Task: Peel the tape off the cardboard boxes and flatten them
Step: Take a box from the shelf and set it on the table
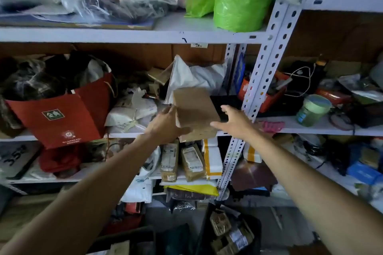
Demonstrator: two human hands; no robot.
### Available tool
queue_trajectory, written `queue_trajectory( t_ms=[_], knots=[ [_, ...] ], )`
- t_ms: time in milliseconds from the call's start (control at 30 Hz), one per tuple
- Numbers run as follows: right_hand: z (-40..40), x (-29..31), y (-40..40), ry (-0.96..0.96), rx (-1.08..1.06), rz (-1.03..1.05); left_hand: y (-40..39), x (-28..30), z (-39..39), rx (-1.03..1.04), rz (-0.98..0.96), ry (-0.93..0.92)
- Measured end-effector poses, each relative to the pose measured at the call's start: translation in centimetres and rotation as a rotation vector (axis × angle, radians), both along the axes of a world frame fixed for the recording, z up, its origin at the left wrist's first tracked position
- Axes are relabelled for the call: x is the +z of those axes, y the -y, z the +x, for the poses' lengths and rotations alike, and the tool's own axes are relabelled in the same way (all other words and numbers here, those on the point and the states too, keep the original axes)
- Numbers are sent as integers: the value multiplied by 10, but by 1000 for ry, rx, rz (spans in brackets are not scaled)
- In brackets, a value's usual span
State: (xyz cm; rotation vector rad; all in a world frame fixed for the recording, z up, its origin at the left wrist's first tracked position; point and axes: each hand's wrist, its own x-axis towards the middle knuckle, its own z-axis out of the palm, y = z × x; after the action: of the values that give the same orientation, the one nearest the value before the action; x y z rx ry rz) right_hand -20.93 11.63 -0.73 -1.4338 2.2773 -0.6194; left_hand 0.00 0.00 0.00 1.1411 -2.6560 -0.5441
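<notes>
Cardboard box (194,114), small and plain brown, sits tilted at the middle shelf (310,128) edge, gripped at its left side by my left hand (165,125) while my right hand (234,121) reaches, fingers spread and empty; it looks light, stiff, best held by opposite edges.

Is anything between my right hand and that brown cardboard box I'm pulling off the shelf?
Nothing visible. The right hand is open just right of the cardboard box, with only a small gap between them. The left hand already grips its left side.
</notes>
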Motion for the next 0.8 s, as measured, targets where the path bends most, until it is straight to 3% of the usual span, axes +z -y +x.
queue_trajectory(
  t_ms=[167,467,800],
  knots=[
    [-5,-19,30,272,-34,37,19,-31,-15,60,177,-137],
    [61,-31,-18,211,-154,-227,-10,-52,26,7,351,-512],
    [158,-70,-195,267,-409,-465,-145,-70,79,-260,387,-466]
  ],
)
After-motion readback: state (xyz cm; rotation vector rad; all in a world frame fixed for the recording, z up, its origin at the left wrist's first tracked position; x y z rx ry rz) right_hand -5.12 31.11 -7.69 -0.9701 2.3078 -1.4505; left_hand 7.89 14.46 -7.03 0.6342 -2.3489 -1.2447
